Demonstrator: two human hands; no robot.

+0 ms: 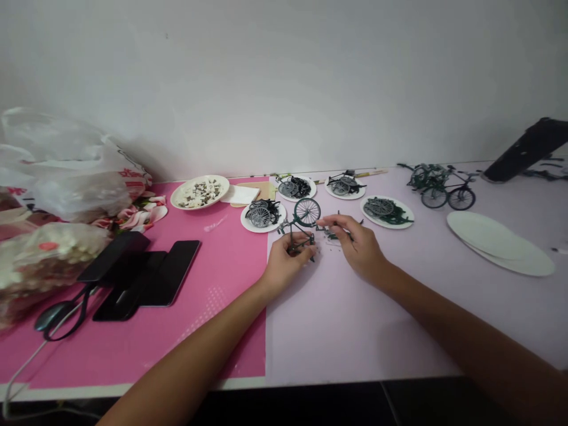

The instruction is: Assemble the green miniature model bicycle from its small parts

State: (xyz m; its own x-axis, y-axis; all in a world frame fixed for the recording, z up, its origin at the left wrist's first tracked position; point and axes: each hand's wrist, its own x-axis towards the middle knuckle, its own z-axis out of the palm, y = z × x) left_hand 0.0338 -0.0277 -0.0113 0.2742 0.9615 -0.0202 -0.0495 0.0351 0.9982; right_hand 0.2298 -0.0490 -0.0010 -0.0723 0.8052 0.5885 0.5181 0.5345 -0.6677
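My left hand (286, 260) is closed around a dark green miniature bicycle (299, 224), whose spoked wheel points up and away from me. Just to its right, my right hand (359, 245) has thumb and forefinger pinched together close to the bicycle; whatever they grip is too small to make out. Small dark green parts (332, 235) lie on the table behind and between the hands. Around them stand white plates of model parts: one with grey wheels (262, 216) at the left, one with green parts (394, 218) at the right.
Two more parts plates (306, 194) (355, 192) stand near the wall. Assembled miniature bicycles (448, 192), stacked white plates (492, 239) and a black cylindrical object (526, 151) are at right. At left are a bowl (177, 204), phones (171, 275) and plastic bags (71, 171).
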